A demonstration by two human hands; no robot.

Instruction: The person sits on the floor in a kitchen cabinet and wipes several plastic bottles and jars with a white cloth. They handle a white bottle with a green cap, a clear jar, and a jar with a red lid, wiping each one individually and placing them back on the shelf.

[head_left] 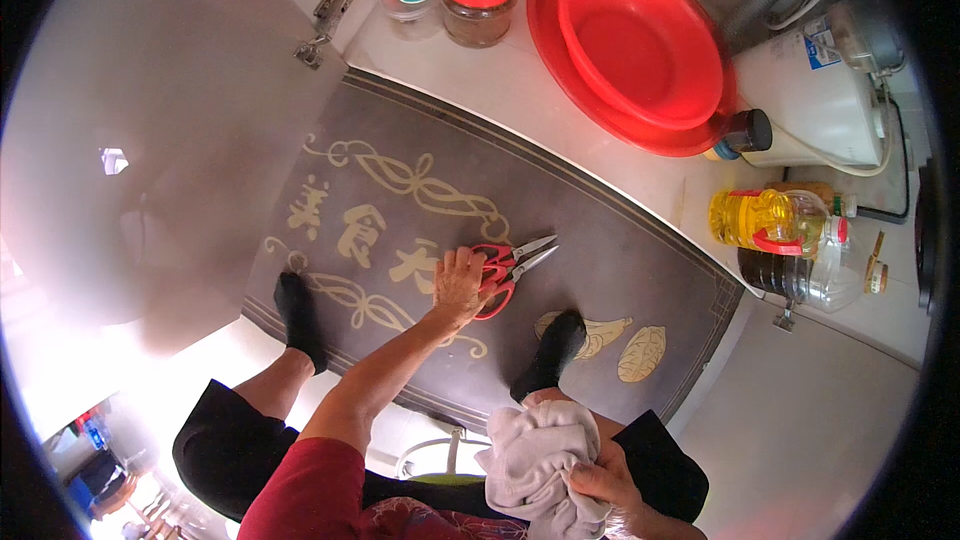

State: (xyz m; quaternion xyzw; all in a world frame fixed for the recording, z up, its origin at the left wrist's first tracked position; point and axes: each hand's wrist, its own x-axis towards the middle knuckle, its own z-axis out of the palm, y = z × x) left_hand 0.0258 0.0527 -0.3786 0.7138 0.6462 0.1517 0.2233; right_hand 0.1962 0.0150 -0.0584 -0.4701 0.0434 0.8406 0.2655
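A pair of scissors (503,270) with red handles and bright metal blades is over the dark mat, its blades slightly spread and pointing up and right. My left hand (461,283) reaches forward, its fingers closed over the handles. Whether the scissors rest on the mat or are a little lifted, I cannot tell. Close to my lap, my right hand (608,485) grips a crumpled pale grey-pink cloth (545,465), thumb pressed into its folds.
Beneath lies a dark patterned mat (380,140), with my socked feet on it. An open cabinet shows red basins (640,45), a red-lidded jar (479,0), a bottle of yellow oil (750,218) and a white appliance (810,95). Cabinet doors (150,80) stand open on both sides.
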